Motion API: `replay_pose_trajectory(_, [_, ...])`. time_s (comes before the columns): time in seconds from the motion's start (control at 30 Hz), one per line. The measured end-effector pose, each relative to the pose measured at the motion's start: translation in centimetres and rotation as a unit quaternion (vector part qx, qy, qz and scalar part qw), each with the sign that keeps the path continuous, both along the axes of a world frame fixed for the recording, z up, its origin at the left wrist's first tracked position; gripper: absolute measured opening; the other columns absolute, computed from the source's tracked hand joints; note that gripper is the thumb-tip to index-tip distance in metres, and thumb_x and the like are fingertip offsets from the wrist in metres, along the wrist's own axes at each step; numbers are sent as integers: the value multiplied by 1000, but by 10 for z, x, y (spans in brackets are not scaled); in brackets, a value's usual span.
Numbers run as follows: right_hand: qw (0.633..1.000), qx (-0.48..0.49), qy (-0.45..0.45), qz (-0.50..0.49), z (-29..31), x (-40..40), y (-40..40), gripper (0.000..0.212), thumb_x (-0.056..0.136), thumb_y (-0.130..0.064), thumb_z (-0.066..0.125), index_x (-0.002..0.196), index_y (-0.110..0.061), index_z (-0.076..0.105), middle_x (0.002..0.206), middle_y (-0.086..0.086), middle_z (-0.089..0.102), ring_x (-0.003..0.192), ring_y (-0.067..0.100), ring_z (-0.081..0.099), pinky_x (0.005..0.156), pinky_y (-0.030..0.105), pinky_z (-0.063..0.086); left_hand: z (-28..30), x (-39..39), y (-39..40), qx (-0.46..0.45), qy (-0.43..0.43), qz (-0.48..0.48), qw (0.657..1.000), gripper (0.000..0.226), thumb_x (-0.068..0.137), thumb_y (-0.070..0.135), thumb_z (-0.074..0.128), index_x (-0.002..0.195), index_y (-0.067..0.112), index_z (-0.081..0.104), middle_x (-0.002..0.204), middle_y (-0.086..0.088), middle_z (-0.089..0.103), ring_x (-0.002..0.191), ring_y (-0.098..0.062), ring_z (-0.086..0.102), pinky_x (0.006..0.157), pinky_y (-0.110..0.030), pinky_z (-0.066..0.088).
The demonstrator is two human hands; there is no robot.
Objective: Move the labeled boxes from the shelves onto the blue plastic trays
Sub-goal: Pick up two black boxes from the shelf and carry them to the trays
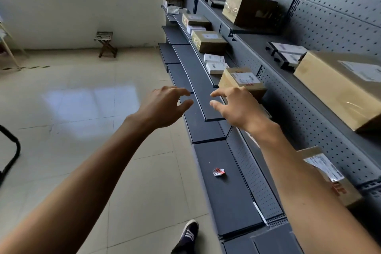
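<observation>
Dark grey shelves (208,93) run along the right wall and carry several labeled cardboard boxes. Both my arms stretch forward over them. My left hand (165,105) hovers with loosely spread fingers and holds nothing. My right hand (237,105) is also empty, fingers spread, just in front of a small brown box with a white label (243,80). A large box (340,86) sits on the shelf above at right. Another labeled box (329,175) lies low on the right, partly hidden by my right forearm. No blue tray is in view.
A crumpled red-and-white scrap (219,172) lies on the bottom shelf. Small white boxes (215,64) and more brown boxes (208,41) fill the shelves farther back. A wooden stool (106,44) stands by the far wall. My shoe (186,237) is on the tiled floor.
</observation>
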State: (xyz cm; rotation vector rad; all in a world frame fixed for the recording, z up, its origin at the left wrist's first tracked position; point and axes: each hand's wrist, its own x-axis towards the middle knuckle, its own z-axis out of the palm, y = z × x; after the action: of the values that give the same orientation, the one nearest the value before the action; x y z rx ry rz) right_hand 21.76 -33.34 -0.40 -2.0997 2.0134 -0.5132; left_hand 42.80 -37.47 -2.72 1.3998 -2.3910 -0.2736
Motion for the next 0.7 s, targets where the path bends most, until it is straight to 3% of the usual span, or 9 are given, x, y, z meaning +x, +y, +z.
replay_pose_trajectory(0.13, [999,-27,-18,-20,-2,-29,-57,32,95,-41,65,125,-29,69,124,8,69,116,27,59,98,38,50,3,-27,-62,-11,-30,-23,999,41,102,45,53,136,23,62,136,1,65,116,-21,63,84,-27,38])
replay_pose_trajectory(0.23, [997,-63,-39,-34,4,-55,-99,31,93,-38,68,121,-26,71,120,5,71,110,24,64,96,38,52,10,-52,-111,-25,-26,-35,999,42,102,45,54,136,23,61,136,-1,65,120,-22,62,94,-35,49])
replay_pose_trajectory(0.43, [991,-107,-58,-56,12,-100,-162,31,93,-36,68,122,-26,71,122,0,71,114,19,64,98,34,52,15,-103,-191,-39,-10,-66,997,43,100,46,56,135,22,61,136,-4,65,120,-24,62,99,-50,52])
replay_pose_trajectory(0.57, [988,-125,-58,-71,13,-128,-182,36,94,-32,68,129,-23,67,132,0,66,124,19,57,104,33,47,20,-142,-232,-51,11,-101,993,42,99,42,58,136,21,61,140,-4,62,121,-25,61,98,-52,53])
replay_pose_trajectory(0.7, [982,-149,-41,-112,14,-153,-195,38,94,-27,68,131,-18,66,134,1,64,129,20,52,105,28,39,24,-188,-268,-81,33,-136,987,44,100,41,59,140,24,58,146,0,57,134,-23,51,102,-50,50])
